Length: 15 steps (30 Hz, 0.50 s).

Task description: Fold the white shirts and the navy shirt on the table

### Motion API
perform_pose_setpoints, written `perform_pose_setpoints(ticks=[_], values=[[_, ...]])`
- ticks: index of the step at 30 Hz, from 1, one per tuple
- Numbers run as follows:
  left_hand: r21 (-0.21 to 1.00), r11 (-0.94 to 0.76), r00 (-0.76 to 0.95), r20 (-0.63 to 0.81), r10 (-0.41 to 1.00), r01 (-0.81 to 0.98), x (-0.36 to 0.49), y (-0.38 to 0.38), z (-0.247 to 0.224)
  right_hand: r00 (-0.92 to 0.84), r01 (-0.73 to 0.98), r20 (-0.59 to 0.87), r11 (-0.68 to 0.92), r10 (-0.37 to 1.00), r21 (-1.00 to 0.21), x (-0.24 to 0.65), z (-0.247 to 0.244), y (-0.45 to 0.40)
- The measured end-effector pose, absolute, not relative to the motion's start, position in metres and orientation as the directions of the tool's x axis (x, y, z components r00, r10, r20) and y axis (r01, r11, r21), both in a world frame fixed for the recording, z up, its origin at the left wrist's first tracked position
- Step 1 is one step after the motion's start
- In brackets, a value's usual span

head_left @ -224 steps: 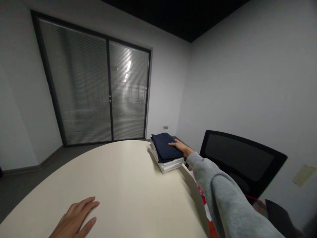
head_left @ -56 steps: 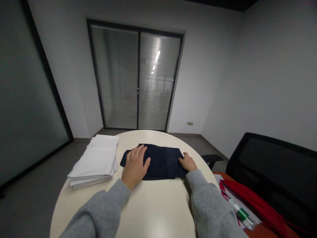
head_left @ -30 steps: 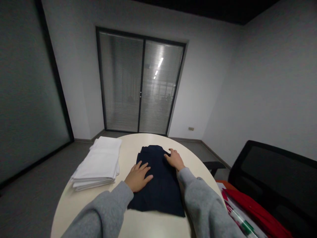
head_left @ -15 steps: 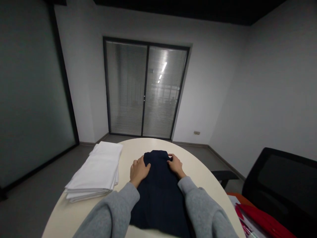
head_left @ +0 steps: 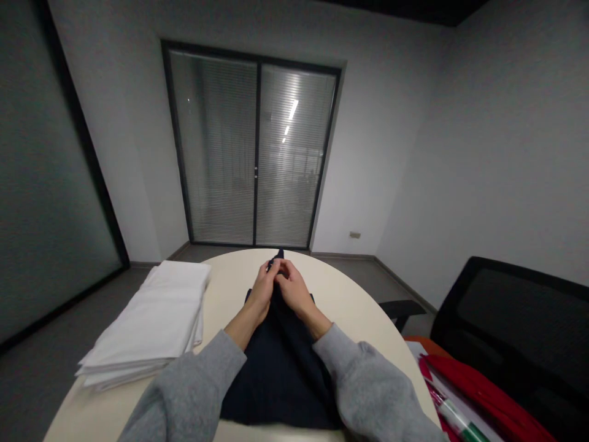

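A dark navy garment [head_left: 278, 380] lies lengthwise on the round table in front of me; its exact kind is not clear. At its far end my left hand [head_left: 263, 291] and my right hand [head_left: 294, 291] are close together, fingertips nearly meeting. Both are closed on the garment's far part, which is gathered up and raised between them, with a dark tip poking out beyond the fingers. The fingers partly hide the spot where the fabric is pinched. The near part of the garment stays spread toward me between my forearms.
Folded white cloths [head_left: 147, 313] are stacked on the left of the cream table [head_left: 354, 319]. To the right stands a black mesh chair [head_left: 501, 331], with a red item [head_left: 483, 393] and a clear-and-green package [head_left: 460, 420] beside the table edge. Beyond is a glass door [head_left: 253, 147].
My hands have come together from the garment's two sides, lifting and bunching its far end between them. The view has tipped down and shifted slightly right.
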<state>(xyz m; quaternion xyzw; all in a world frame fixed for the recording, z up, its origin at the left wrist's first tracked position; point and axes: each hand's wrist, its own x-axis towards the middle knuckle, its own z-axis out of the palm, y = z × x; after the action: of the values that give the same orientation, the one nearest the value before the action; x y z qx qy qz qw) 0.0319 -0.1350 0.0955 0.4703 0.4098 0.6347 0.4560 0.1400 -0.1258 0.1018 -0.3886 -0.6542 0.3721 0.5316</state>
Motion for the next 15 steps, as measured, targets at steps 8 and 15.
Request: perform_pose_setpoints(ticks=[8,15], values=[[0.767,-0.261,-0.145,0.218,0.965,-0.586,-0.001,-0.155,0.151,-0.006,-0.044,0.524,0.524,0.852,-0.851,0.156,0.136,-0.137],[0.647,-0.220,-0.057,0.263,0.963,-0.730,-0.007,-0.178,0.181,-0.280,-0.159,0.345,0.312,0.896,-0.937,0.188,0.119,-0.116]])
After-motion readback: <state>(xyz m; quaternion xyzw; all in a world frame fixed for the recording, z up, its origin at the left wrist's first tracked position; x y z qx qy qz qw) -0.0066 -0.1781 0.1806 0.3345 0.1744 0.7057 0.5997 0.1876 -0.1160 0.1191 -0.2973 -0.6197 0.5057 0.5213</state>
